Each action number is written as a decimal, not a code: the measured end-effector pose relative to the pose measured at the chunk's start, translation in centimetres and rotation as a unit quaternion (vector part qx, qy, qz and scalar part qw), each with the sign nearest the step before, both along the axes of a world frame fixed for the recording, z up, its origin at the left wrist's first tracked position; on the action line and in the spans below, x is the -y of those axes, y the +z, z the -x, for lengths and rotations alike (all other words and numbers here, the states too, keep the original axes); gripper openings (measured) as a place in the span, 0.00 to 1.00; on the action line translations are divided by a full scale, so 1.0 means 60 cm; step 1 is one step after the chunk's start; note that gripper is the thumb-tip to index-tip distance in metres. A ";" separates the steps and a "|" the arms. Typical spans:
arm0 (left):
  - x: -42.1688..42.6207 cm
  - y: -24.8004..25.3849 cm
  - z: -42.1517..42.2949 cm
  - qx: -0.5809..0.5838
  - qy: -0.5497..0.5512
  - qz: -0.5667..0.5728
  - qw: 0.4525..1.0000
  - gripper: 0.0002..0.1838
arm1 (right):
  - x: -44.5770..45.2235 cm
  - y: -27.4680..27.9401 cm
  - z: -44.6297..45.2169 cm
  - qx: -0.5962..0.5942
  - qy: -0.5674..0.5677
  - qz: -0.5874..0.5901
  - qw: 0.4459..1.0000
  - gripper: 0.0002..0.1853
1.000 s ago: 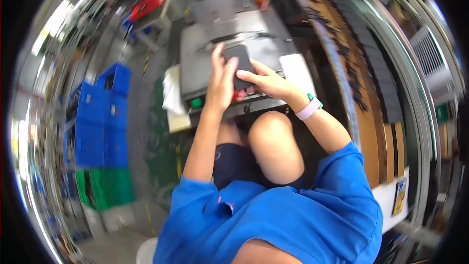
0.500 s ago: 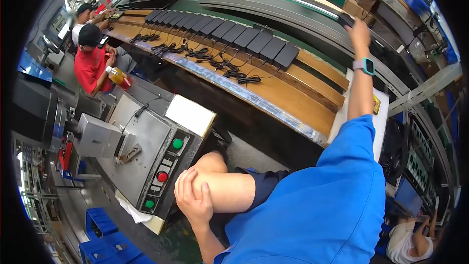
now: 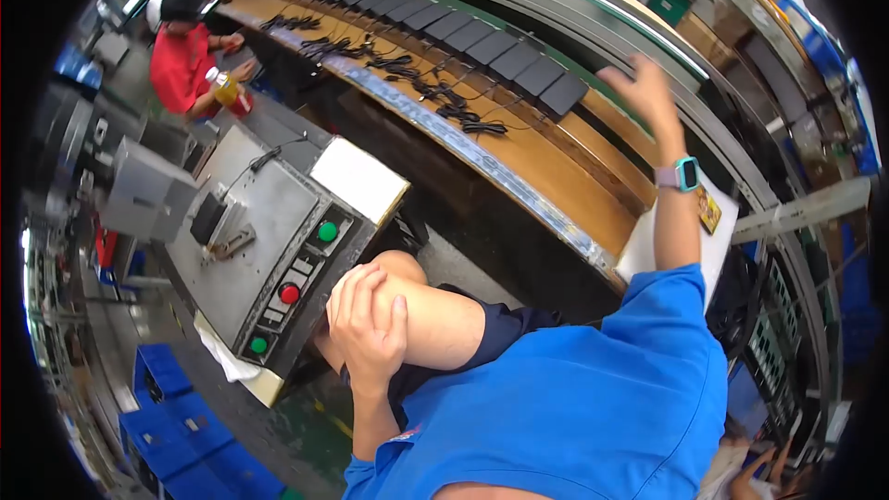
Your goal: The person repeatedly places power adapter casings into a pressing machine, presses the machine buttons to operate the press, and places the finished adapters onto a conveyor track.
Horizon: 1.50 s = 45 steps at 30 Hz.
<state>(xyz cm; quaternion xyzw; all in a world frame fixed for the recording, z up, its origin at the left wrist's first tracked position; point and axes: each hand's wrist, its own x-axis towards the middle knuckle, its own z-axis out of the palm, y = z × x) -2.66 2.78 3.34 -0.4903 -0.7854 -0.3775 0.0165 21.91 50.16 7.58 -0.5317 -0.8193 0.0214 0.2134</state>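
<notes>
My left hand [image 3: 368, 319] lies flat on my bent knee, its fingers over the skin, and holds nothing. My right hand [image 3: 643, 94] is raised at the end of my outstretched arm, fingers apart and empty, just right of the row's near end. That row of black boxes [image 3: 491, 48] stands on a long wooden bench [image 3: 546, 167], with coiled black cables [image 3: 454, 111] in front. To the left is a machine [image 3: 243, 222] with two green buttons and a red button [image 3: 289, 293]. A dark piece [image 3: 208, 218] sits by its metal fixture.
A person in a red shirt [image 3: 181, 69] sits at the upper left near a bottle [image 3: 225, 90]. A white pad [image 3: 359, 181] lies at the machine's corner. Blue crates [image 3: 190, 440] are at the lower left. Metal rails [image 3: 593, 14] run behind the bench.
The dark box held by both hands one second ago, then a dark item in my right hand, is no longer held. My right hand has opened and moved slightly left and down; my left stays on my knee.
</notes>
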 end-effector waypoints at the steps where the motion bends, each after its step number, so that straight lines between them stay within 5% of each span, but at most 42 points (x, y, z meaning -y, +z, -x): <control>1: -0.002 -0.001 -0.001 -0.003 0.000 -0.005 1.000 0.17 | 0.035 -0.019 0.047 0.020 0.028 0.042 0.999 0.53; 4: 0.002 0.002 -0.002 -0.003 0.008 -0.014 1.000 0.18 | 0.044 -0.097 0.138 0.070 0.069 0.136 0.986 0.72; 6: 0.014 0.000 0.010 0.018 -0.019 -0.040 0.999 0.19 | 0.036 -0.123 0.155 0.063 0.091 0.028 0.994 0.55; 7: 0.026 -0.002 0.021 0.033 -0.041 -0.059 0.997 0.19 | 0.070 -0.074 0.161 0.076 0.084 0.099 0.989 0.49; 9: 0.064 -0.026 0.060 0.137 -0.060 -0.117 0.982 0.19 | 0.131 -0.022 0.150 0.066 0.044 0.049 0.996 0.48; 10: 0.087 -0.035 0.094 0.110 -0.018 -0.124 0.986 0.18 | 0.045 -0.074 0.089 0.089 0.144 -0.213 0.962 0.45; 12: 0.128 -0.051 0.171 0.116 0.071 -0.137 0.981 0.18 | 0.111 0.054 0.087 -0.078 0.167 -0.181 0.966 0.54; 13: 0.140 -0.059 0.219 0.146 0.118 -0.146 0.971 0.17 | 0.162 0.125 0.094 -0.067 0.175 -0.271 0.944 0.52; 14: 0.145 -0.077 0.274 0.228 0.165 -0.177 0.943 0.16 | 0.163 0.162 0.096 -0.196 0.254 -0.248 0.914 0.50; 16: 0.146 -0.107 0.409 0.105 0.203 -0.196 0.953 0.20 | 0.177 0.212 0.112 -0.370 0.305 -0.179 0.859 0.47; 18: 0.132 -0.112 0.519 0.011 0.261 -0.201 0.944 0.27 | 0.230 0.257 0.150 -0.422 0.243 -0.153 0.860 0.43; 21: 0.120 -0.148 0.647 -0.100 0.242 -0.065 0.963 0.38 | 0.217 0.239 0.215 -0.401 0.315 -0.040 0.859 0.38; 24: 0.127 -0.120 0.673 0.058 0.106 -0.066 0.991 0.41 | 0.261 0.158 0.340 -0.284 0.405 0.058 0.867 0.29; 27: 0.137 -0.110 0.647 0.221 0.030 -0.274 0.936 0.42 | 0.311 0.065 0.476 -0.188 0.481 0.190 0.835 0.27; 31: 0.219 -0.106 0.510 0.398 -0.037 -0.396 0.826 0.44 | 0.325 -0.090 0.681 -0.143 0.564 0.249 0.774 0.34; 33: 0.229 -0.113 0.394 0.459 -0.059 -0.551 0.695 0.53 | 0.385 -0.124 0.773 -0.178 0.630 0.298 0.695 0.34; 35: 0.249 -0.142 0.276 0.577 -0.097 -0.634 0.505 0.49 | 0.427 -0.167 0.861 -0.193 0.685 0.232 0.663 0.34; 37: 0.269 -0.165 0.176 0.559 -0.105 -0.682 0.460 0.43 | 0.484 -0.154 0.907 -0.137 0.728 0.131 0.659 0.35; 39: 0.291 -0.182 0.097 0.577 0.092 -0.643 0.495 0.38 | 0.523 -0.152 0.943 -0.142 0.781 0.003 0.608 0.35; 42: 0.322 -0.208 0.044 0.628 0.117 -0.677 0.366 0.34 | 0.568 -0.157 0.952 -0.038 0.767 -0.109 0.631 0.30; 45: 0.324 -0.212 0.058 0.585 0.233 -0.564 0.534 0.35 | 0.567 -0.157 0.953 0.025 0.769 -0.154 0.620 0.30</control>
